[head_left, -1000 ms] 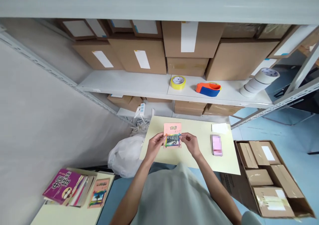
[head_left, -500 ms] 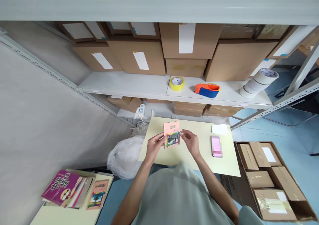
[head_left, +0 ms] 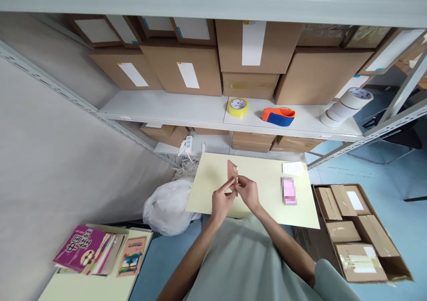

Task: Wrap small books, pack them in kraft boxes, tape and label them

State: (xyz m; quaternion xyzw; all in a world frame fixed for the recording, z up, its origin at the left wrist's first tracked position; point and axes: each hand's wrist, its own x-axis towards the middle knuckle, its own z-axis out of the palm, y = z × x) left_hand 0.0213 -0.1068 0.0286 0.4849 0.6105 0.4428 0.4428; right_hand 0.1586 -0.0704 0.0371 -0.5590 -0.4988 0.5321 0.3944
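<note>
pink booklet in the grip of left fingers and right fingers, cream tabletop beneath, cardboard boxes beyond

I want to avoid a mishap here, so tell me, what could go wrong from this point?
The pink booklet might crease or slip, since the left hand and right hand both pinch it toward its lower end. The tape dispenser sits close to the front edge of the shelf, so a bump could knock it off. The stacked white tape rolls look tilted and might topple.
</note>
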